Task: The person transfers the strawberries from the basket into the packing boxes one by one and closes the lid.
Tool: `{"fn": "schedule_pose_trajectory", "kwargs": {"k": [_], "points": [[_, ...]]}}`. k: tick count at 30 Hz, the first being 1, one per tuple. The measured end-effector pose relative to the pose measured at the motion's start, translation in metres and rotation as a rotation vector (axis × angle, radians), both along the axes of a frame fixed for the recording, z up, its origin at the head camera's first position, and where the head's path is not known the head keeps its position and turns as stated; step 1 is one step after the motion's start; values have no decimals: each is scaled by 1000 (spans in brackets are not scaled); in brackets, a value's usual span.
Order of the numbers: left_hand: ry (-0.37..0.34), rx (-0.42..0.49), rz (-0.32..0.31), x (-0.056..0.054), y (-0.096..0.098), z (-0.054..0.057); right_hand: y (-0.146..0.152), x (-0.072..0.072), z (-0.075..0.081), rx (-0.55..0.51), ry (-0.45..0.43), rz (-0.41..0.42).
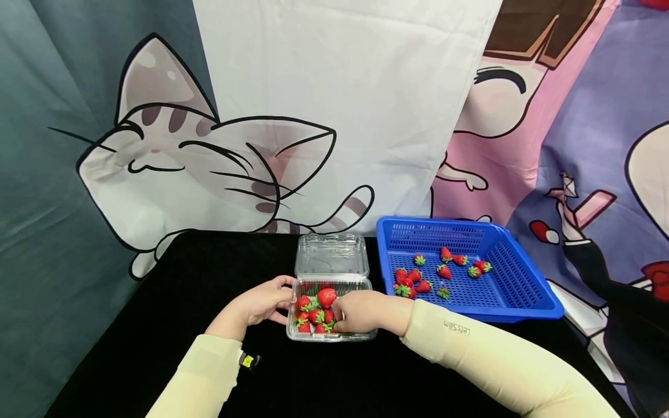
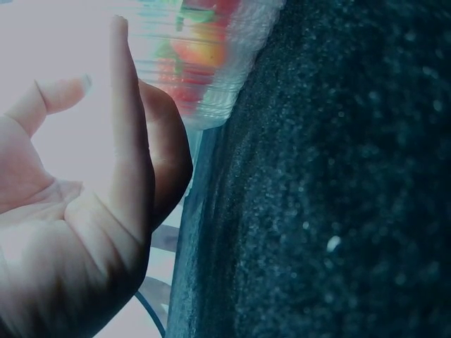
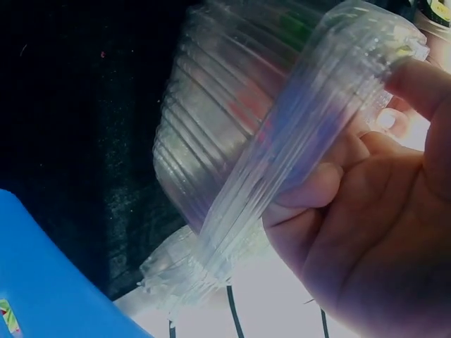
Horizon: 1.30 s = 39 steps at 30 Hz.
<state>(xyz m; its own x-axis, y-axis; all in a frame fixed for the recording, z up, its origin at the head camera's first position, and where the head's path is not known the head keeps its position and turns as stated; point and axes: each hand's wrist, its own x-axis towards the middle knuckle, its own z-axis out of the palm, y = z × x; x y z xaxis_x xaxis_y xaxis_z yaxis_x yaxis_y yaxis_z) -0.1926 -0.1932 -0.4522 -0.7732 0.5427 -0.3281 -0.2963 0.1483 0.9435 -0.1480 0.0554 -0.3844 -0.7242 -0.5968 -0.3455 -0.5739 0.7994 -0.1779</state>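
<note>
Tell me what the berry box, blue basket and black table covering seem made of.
Berry box: seemingly thin, clear, glossy plastic; strawberries show through its ribbed wall.
Blue basket: probably moulded plastic, smooth, with perforations.
Black covering: likely matte cloth, perhaps velvet; its surface looks fuzzy.

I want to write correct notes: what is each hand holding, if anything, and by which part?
The left hand appears to hold the clear box by its left rim. Whether the right hand grips any strawberries cannot be told.

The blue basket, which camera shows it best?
The head view: nearly the whole blue plastic basket shows there, with strawberries inside. The right wrist view catches only part, lower left; the left wrist view shows none.
</note>
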Motion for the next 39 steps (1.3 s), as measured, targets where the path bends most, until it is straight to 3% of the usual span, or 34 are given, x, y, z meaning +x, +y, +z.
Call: {"fn": "schedule_pose_trajectory", "kwargs": {"k": [6, 13, 23, 30, 35, 39], "points": [[7, 6, 1, 2, 0, -3, 2, 1, 2, -25, -47, -65], [5, 10, 5, 3, 1, -5, 12, -4, 15, -147, -72, -117], [4, 3, 2, 1, -1, -5, 48, -28, 63, -251, 15, -204], [-3, -3, 1, -1, 0, -3, 82, -46, 85, -145, 29, -277], [0, -8, 5, -1, 1, 2, 106, -50, 85, -2, -4, -273], [13, -5, 1, -3, 1, 3, 126, -50, 79, 54, -59, -228]]}}
